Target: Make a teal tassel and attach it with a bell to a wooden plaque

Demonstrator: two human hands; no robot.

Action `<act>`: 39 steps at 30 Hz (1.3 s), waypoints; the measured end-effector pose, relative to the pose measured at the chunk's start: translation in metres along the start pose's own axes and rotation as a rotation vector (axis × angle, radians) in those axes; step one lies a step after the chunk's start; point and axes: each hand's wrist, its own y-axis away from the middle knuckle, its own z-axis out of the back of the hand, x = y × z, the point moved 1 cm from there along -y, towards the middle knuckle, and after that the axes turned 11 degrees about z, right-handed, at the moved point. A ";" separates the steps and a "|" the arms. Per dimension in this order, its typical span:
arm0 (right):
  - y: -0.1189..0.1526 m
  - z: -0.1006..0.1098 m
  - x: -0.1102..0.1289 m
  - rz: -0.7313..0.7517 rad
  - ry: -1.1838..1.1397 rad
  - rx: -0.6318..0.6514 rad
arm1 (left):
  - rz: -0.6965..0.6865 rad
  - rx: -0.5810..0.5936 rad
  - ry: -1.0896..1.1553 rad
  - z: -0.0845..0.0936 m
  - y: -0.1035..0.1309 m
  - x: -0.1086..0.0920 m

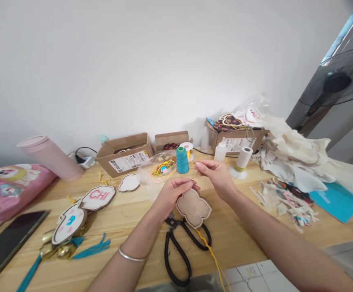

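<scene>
My left hand (175,192) pinches the upper edge of a beige cloud-shaped fabric patch (194,207) with a dark border. A tiny gold-coloured bead (192,179) shows at those fingertips. Yellow cord (211,251) trails from the patch's lower end over the table edge. Just right of the bead, my right hand (216,176) is closed, thumb against forefinger; whatever it grips is too small to make out. Beneath the patch lie black-handled scissors (178,259), their blades partly covered by my left hand. A teal thread cone (182,160) stands behind both hands.
On the left are embroidered patches (99,197), brass bells (65,250), a phone (9,247) and a pink tumbler (53,158). Cardboard boxes (124,156) line the wall. A white spool (244,158), fabric scraps (286,202) and cream cloth (298,150) occupy the right.
</scene>
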 end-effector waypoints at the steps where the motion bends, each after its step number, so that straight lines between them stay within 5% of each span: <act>1: 0.001 -0.001 -0.002 -0.028 -0.001 0.063 | 0.008 -0.008 0.025 0.001 0.000 0.002; 5: 0.007 -0.007 -0.010 -0.182 0.041 0.351 | 0.000 -0.010 0.060 0.005 -0.001 0.007; 8: 0.010 -0.011 -0.017 -0.175 0.072 0.371 | -0.003 -0.026 0.046 0.008 -0.001 0.009; 12: 0.005 -0.004 -0.025 -0.163 -0.013 0.202 | 0.015 -0.045 0.001 0.009 0.001 0.010; 17: -0.015 0.022 -0.023 -0.265 -0.419 -0.143 | 0.001 -0.054 0.022 0.008 0.003 0.010; 20: -0.019 0.025 -0.017 -0.375 -0.504 -0.177 | -0.035 -0.062 0.034 0.008 0.002 0.008; 24: -0.010 0.012 -0.012 -0.474 -0.450 0.025 | -0.049 -0.076 0.055 0.008 0.003 0.006; 31: 0.001 0.006 -0.008 -0.367 -0.018 0.582 | -0.034 -0.040 0.102 0.011 0.005 0.001; 39: -0.007 0.022 -0.006 -0.326 0.051 0.578 | -0.087 -0.067 0.090 0.015 0.005 -0.001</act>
